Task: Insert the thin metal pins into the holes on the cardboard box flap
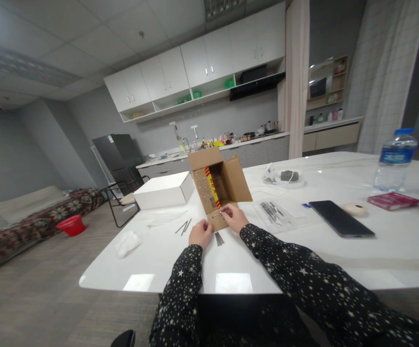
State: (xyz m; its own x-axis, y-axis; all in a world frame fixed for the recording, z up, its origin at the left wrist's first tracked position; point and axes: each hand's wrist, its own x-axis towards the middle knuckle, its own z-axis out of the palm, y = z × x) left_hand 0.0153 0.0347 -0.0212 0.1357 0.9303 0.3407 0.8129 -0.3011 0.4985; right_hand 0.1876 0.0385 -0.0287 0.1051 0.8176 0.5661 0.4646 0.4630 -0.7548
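Observation:
An open cardboard box (197, 193) stands on the table with its flaps spread. Rows of small silvery round bits dot its left side and front flap, and a yellow-and-red strip (212, 187) runs along the opening. My left hand (200, 233) is closed at the near left corner of the front flap, gripping its edge. On the right of that flap, my right hand (235, 218) pinches at one of the small bits; what its fingertips hold is too small to name. Several screws or nails (219, 238) lie just below the flap, with a few more (184, 226) left of my left hand.
A white box (164, 190) sits behind on the left, a crumpled tissue (127, 244) nearer the edge. To the right lie a clear bag of metal pieces (272, 214), a black phone (341, 219), a dark red pack (393, 200) and a water bottle (393, 166).

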